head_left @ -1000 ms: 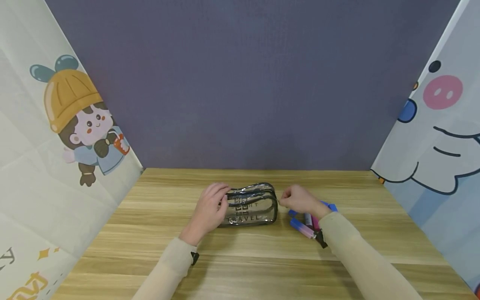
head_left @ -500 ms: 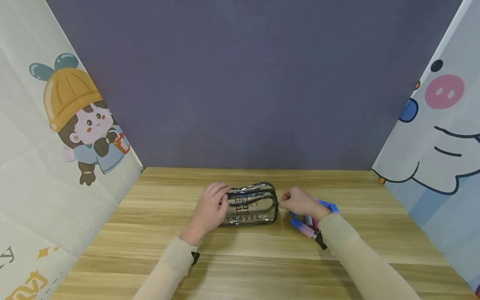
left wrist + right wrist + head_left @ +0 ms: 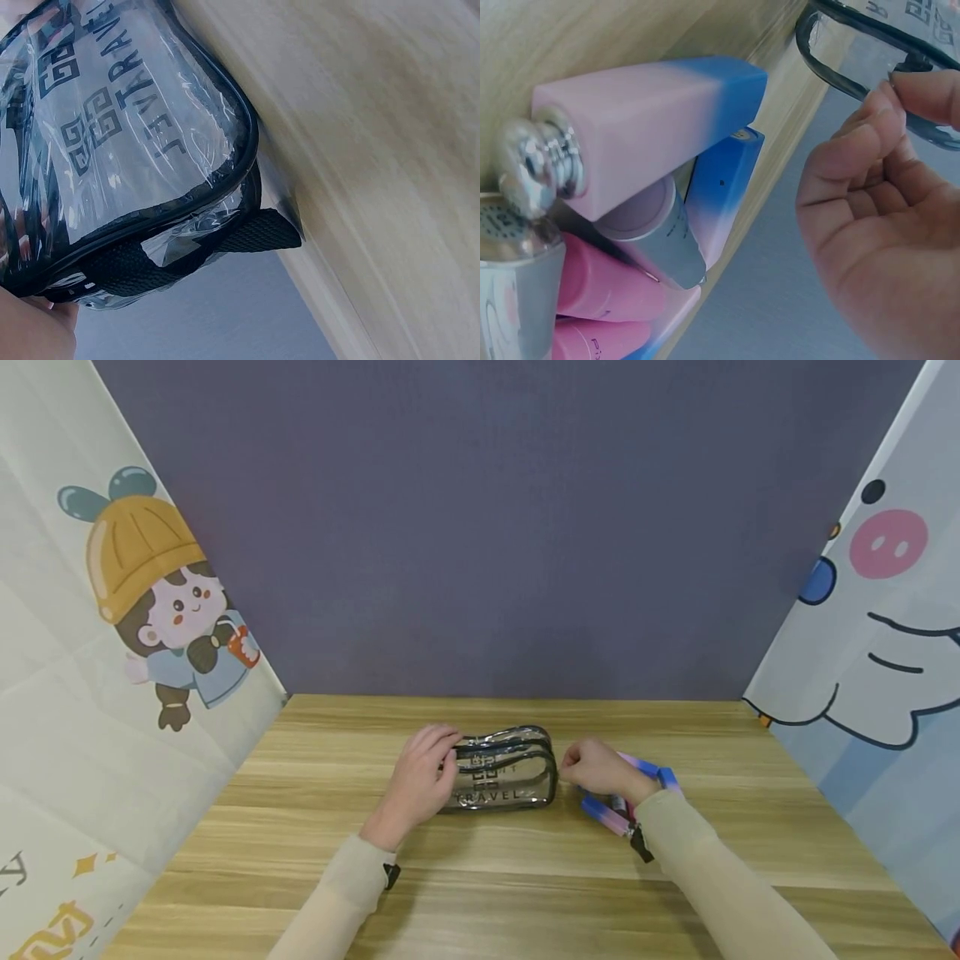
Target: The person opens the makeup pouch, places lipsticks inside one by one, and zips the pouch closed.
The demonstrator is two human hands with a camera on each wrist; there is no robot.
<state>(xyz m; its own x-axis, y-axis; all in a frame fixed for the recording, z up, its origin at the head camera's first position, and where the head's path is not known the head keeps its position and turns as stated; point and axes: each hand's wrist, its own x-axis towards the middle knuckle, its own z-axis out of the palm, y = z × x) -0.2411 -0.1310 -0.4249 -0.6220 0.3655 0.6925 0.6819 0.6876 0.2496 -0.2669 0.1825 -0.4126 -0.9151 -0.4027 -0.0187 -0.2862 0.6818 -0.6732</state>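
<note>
While the left hand (image 3: 417,770) grips the nine-o'clock end of the clear pouch (image 3: 501,783), the pouch stands on the table (image 3: 495,881), no contents visible inside. At its three-o'clock end, the right hand (image 3: 598,767) pinches what appears to be the zip pull (image 3: 913,64); how far it is drawn cannot be read. The cosmetics (image 3: 660,219) lie outside, at four o'clock.

On the table (image 3: 465,885), the pouch (image 3: 510,783) sits between left hand (image 3: 422,770) and right hand (image 3: 598,765), containers (image 3: 606,817) beneath the right wrist (image 3: 643,787).
</note>
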